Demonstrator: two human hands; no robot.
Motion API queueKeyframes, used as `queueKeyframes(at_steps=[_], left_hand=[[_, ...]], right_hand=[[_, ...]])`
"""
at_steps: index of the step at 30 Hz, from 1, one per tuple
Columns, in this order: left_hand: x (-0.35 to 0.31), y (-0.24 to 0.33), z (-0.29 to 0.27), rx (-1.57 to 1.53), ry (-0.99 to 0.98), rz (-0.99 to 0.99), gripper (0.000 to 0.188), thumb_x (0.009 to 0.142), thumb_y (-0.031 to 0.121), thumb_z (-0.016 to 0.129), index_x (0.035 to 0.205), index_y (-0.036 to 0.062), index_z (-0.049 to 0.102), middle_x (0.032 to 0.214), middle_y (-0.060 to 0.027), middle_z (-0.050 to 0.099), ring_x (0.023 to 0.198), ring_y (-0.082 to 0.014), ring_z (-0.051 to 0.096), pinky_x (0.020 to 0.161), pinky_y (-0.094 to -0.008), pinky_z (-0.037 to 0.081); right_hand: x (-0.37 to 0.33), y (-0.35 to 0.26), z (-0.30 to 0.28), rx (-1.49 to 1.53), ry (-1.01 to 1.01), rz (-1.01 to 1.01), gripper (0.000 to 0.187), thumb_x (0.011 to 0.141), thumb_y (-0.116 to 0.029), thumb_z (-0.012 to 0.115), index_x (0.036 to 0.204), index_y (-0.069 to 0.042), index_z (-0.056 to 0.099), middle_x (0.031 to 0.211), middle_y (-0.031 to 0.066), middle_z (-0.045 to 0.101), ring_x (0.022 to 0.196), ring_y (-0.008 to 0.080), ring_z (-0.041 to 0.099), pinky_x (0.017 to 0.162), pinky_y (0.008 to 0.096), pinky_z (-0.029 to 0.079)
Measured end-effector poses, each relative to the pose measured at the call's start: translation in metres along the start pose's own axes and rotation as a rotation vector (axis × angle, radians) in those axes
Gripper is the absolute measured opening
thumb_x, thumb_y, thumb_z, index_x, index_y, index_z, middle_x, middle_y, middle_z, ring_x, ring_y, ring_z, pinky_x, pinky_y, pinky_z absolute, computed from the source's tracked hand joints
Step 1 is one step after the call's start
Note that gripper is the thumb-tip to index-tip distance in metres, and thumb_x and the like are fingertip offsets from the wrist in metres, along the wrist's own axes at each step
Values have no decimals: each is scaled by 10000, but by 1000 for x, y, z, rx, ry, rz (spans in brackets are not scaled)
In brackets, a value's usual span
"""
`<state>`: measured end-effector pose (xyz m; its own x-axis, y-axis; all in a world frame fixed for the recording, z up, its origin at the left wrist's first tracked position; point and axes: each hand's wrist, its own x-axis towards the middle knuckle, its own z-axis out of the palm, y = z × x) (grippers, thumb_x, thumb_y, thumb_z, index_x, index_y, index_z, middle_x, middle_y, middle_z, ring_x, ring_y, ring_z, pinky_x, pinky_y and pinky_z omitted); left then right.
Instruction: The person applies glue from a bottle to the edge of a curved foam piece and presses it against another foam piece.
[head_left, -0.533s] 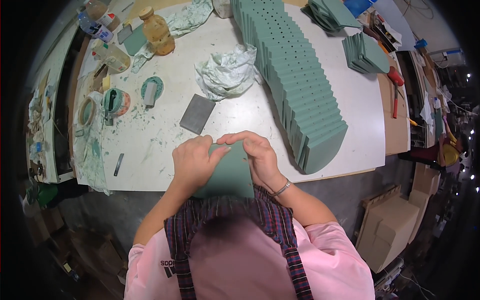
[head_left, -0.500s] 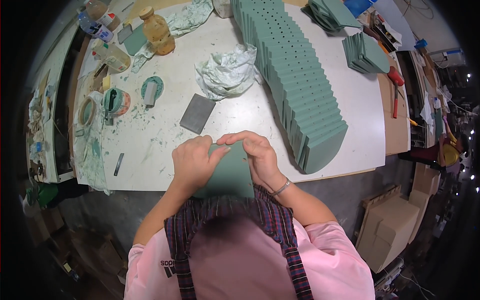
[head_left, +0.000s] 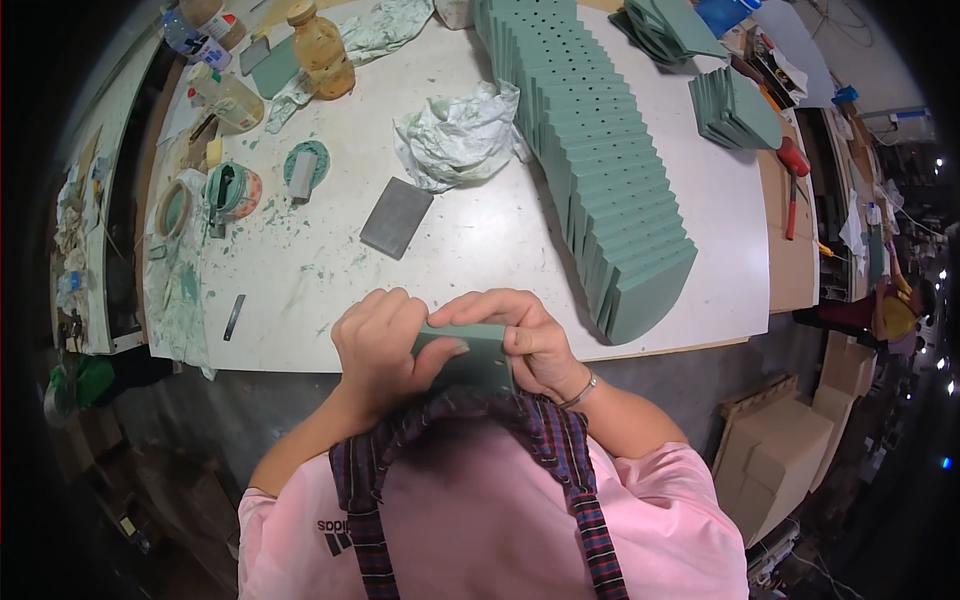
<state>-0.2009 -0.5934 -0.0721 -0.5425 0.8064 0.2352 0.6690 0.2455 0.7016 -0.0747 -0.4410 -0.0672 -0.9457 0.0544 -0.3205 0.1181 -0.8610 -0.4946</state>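
Observation:
A flat green panel [head_left: 468,352] is held in front of my chest, just off the near edge of the table, its far edge turned up toward me. My left hand [head_left: 385,345] grips its left side, thumb across the face. On the right side, my right hand [head_left: 525,340] pinches the panel's corner, with its fingers along the far edge. Beyond the hands lies a dark grey sanding block [head_left: 397,218]. A crumpled white rag [head_left: 460,135] with green smears sits behind that block. The panel's lower part is hidden by my apron.
A long row of stacked green panels [head_left: 610,190] runs up the table's right side. Smaller stacks [head_left: 735,108] and a red-handled tool [head_left: 793,160] stand farther right. Bottles [head_left: 320,55], a paint-stained tub [head_left: 233,190] and a thin metal strip [head_left: 234,317] are on the left.
The panel has tilted, so its far edge shows more and its face less. Both hands have come slightly nearer to my body, and the right thumb now presses at the corner.

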Motion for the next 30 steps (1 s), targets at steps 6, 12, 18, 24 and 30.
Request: queueKeyframes(at_steps=[6, 12, 18, 24, 30], left_hand=[[2, -1, 0, -96, 10, -42, 451, 735, 408, 766, 668, 52, 497, 635, -99, 487, 539, -308, 491, 464, -397, 366], [19, 2, 40, -190, -63, -47, 349, 746, 355, 760, 728, 52, 589, 686, -118, 572, 655, -339, 591, 562, -432, 455], [64, 101, 160, -587, -514, 16, 527, 857, 551, 589, 828, 38, 705, 796, -177, 693, 799, -367, 676, 703, -479, 510], [66, 134, 181, -622, -610, 96, 559, 873, 568, 569, 748, 37, 689, 685, -171, 657, 700, -377, 655, 633, -469, 487], [55, 125, 174, -589, -672, -10, 587, 877, 562, 559, 825, -1, 715, 803, -207, 697, 821, -386, 680, 764, -492, 501]], right_hand=[[5, -6, 7, -171, 48, -51, 427, 852, -292, 699, 1088, 61, 665, 1212, 281, 619, 1130, 328, 613, 1030, 432, 463], [-15, -26, -1, -415, 328, -118, 427, 867, -277, 612, 1092, 84, 651, 1199, 251, 640, 1110, 300, 620, 1022, 406, 466], [-157, -73, -21, -166, 825, -270, 448, 1016, -246, 406, 1344, 49, 484, 1423, 177, 485, 1286, 291, 496, 1126, 414, 376], [-205, -67, -30, -140, 849, -425, 421, 1014, -261, 443, 1316, 25, 505, 1408, 161, 486, 1292, 298, 480, 1132, 418, 361], [-194, -69, -38, -239, 889, -340, 437, 909, -241, 546, 1232, 54, 562, 1313, 196, 559, 1222, 319, 535, 1094, 426, 402]])
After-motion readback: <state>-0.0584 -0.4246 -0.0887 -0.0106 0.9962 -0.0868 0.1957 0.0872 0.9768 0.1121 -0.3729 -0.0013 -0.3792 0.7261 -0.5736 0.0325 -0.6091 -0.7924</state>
